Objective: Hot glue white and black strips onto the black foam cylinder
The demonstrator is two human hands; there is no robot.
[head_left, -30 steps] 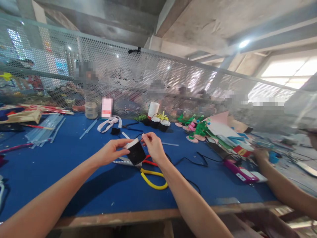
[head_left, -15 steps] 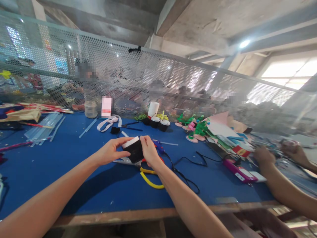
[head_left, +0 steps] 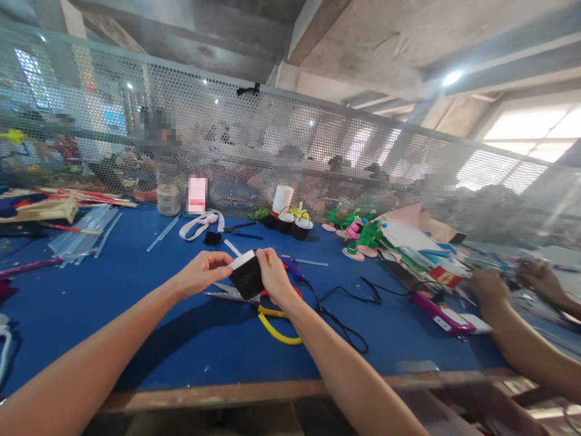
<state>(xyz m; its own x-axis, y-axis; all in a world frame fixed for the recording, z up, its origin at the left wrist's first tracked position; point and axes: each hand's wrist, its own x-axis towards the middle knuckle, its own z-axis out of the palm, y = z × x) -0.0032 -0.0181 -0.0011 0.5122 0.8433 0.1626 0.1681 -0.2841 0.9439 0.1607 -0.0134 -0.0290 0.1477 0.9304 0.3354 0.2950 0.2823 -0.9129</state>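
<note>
Just left of the frame's centre, both hands meet around a small black cup-shaped piece with a white rim (head_left: 246, 277), held above the blue felt-covered table (head_left: 136, 315). The left hand (head_left: 204, 274) is curled, its thumb and fingertips pinching the white rim from the left side. The right hand (head_left: 273, 277) is closed around the black body from the right, fingers wrapped against its side, so the piece is gripped between the two hands and clear of the table. Directly beneath them lie scissors with yellow and red loop handles (head_left: 267, 309), blades pointing left. A thin black cord (head_left: 345, 315) trails across the table to the right. At the right edge of the frame, another person's hand (head_left: 485, 284) rests near a pink and white tool (head_left: 442, 315).
</note>
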